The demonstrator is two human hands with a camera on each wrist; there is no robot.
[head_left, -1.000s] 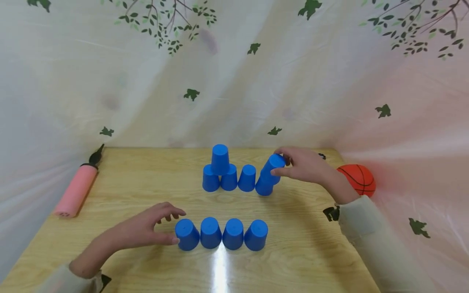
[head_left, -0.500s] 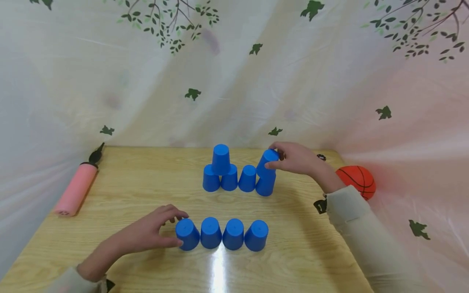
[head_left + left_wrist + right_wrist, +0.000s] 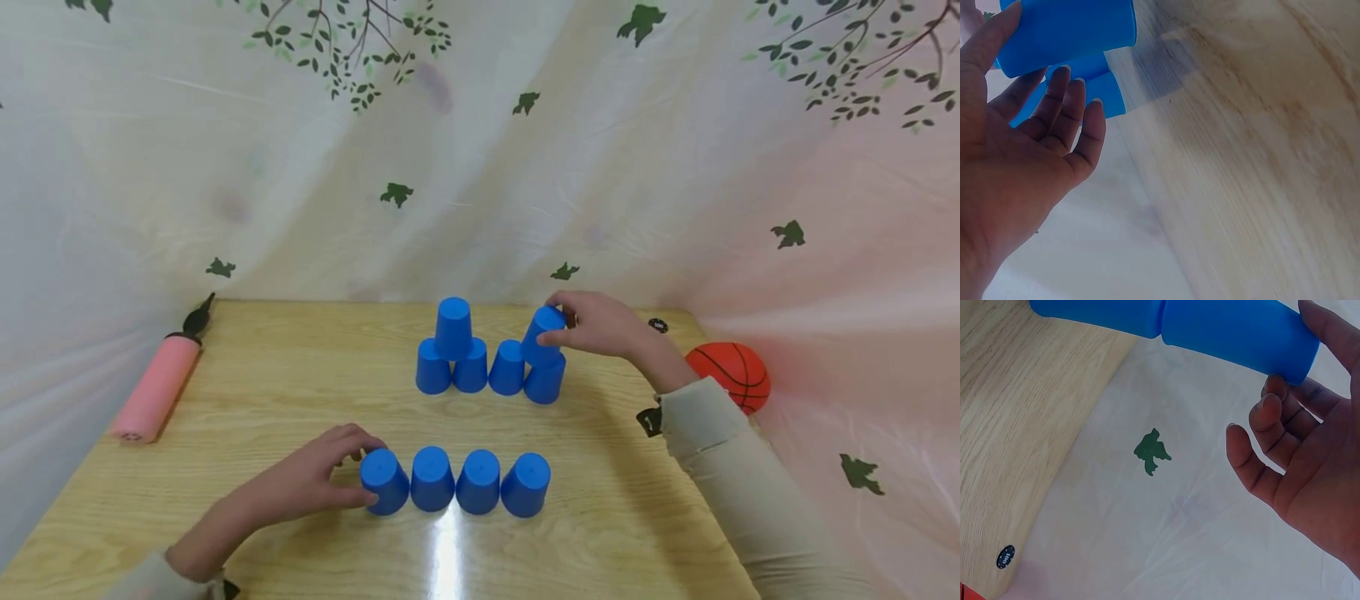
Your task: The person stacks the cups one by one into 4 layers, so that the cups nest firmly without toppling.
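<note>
Cups [image 3: 454, 328] solid blue, every one, about 6 o'clock. Table [image 3: 322, 367] light yellow-brown, wood-grain. Pump [image 3: 160, 387] at 8–9: pink, black nozzle [image 3: 198, 318]. Ball [image 3: 729, 373] at 3–4: orange-red, black lines. Sheet [image 3: 300, 167] off-white, pinkish toward 3, green motifs [image 3: 526, 103], leafy branch prints [image 3: 360, 46] at 11 and 2. Chip [image 3: 1005, 557] black, white markings.

The head camera looks forward and down over the table [image 3: 300, 375]; close wrist views share some blue cups [image 3: 386, 483].
</note>
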